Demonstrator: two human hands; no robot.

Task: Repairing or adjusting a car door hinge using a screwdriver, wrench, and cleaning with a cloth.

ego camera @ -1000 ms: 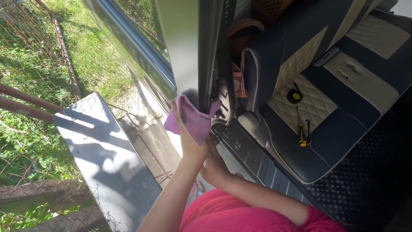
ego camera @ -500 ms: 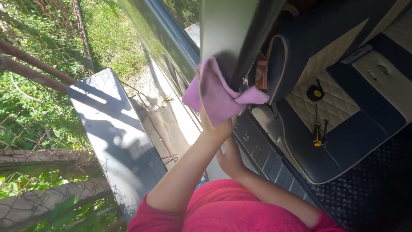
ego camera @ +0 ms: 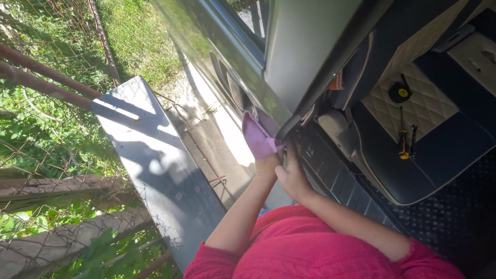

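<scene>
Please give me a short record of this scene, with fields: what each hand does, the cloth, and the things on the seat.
left hand: presses a purple cloth against the lower edge of the vehicle body
right hand: bare, beside the left hand, on the door sill
cloth: bunched, partly in shadow
seat: dark with cream quilted panels; a screwdriver and a tape measure lie on it
ground: grass, wire fence

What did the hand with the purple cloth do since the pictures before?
The left hand slid the purple cloth down the edge of the car door, from higher up to near the bottom corner. It kept hold of the cloth the whole time. The right hand stayed low by the door sill. The screwdriver and tape measure stayed on the seat.
</scene>
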